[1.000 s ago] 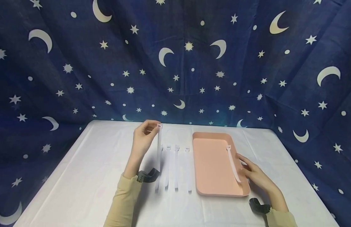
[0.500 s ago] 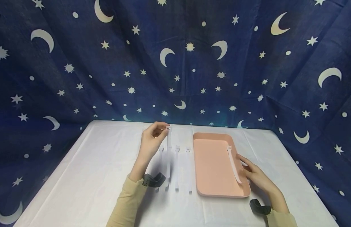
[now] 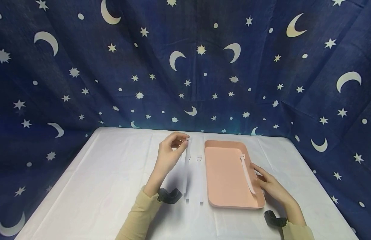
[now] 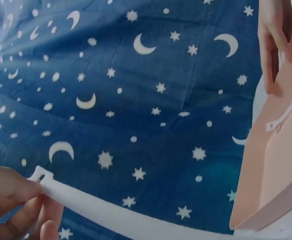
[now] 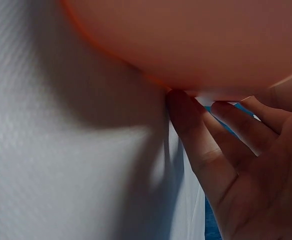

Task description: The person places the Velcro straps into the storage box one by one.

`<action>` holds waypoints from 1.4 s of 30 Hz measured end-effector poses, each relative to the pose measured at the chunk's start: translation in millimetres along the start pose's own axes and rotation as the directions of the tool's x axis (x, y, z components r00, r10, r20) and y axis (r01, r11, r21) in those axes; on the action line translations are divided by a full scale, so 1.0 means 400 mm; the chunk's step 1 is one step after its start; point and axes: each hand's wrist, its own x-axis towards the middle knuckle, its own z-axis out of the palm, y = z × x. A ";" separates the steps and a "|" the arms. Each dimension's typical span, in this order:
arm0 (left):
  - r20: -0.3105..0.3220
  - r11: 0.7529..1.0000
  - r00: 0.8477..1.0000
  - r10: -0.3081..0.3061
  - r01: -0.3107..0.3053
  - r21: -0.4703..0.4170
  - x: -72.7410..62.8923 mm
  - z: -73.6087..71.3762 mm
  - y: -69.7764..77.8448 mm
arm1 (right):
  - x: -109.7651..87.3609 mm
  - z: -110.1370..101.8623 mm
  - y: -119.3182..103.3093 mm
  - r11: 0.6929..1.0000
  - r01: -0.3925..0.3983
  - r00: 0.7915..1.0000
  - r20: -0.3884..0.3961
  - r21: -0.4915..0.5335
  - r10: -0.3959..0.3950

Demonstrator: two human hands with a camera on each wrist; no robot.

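Observation:
In the head view my left hand (image 3: 169, 153) pinches the slotted head of a white hook-and-loop cable strap (image 3: 186, 170), which hangs down over the table. The left wrist view shows the same strap (image 4: 101, 210) stretching away from the fingertips. Another strap lies mostly behind the held one, and a further white strap (image 3: 200, 180) lies to its right. Others are hidden by the left hand and wrist. One strap (image 3: 247, 175) rests inside the pink tray (image 3: 224, 173). My right hand (image 3: 272, 186) holds the tray's right side, thumb at the rim and fingers against the outer wall.
A white cloth (image 3: 113, 173) covers the table. Behind it hangs a dark blue curtain (image 3: 155, 60) with moons and stars. Dark wrist mounts (image 3: 170, 196) sit on both wrists.
My left hand has moved right, above the row of straps, carrying the held strap closer to the tray. My right hand and the tray have stayed in place.

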 end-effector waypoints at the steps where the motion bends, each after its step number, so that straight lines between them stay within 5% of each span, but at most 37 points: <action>1: 0.002 1.000 1.000 0.018 -0.018 0.006 -0.003 0.005 0.003 | 0.000 -0.001 0.000 1.000 0.000 1.000 0.001 0.001 0.000; 7: 0.026 0.997 0.997 0.074 -0.074 0.016 -0.015 0.035 0.020 | -0.001 -0.005 0.000 1.000 -0.003 1.000 0.000 0.005 0.003; 26: 0.089 0.992 0.988 0.124 -0.124 -0.006 -0.044 0.091 0.066 | -0.006 -0.011 0.000 1.000 -0.026 1.000 -0.008 -0.015 0.026; 42: 0.138 0.991 0.983 0.124 -0.116 -0.063 -0.035 0.164 0.045 | -0.001 0.001 -0.001 1.000 -0.016 1.000 -0.013 0.003 0.017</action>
